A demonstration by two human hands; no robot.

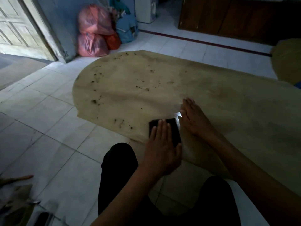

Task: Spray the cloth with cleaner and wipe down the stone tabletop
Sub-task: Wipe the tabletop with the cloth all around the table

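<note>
Left hand (160,150): laid flat on the dark cloth (169,129), fingers straight and together, pressing the cloth onto the stone tabletop (130,88) close to its near edge. Nothing is curled round the cloth.

Right hand (193,119): just beside the cloth on its right, fingers extended and resting on the stone, holding nothing.

Tabletop: beige, rounded at its left end, with dark specks scattered across the left and far portions. A small bright patch shows between the two hands.

Surroundings: white tiled floor (48,128); pink plastic bags (93,33) and a blue bag (127,29) against the far wall; an open door (21,26) at upper left
</note>
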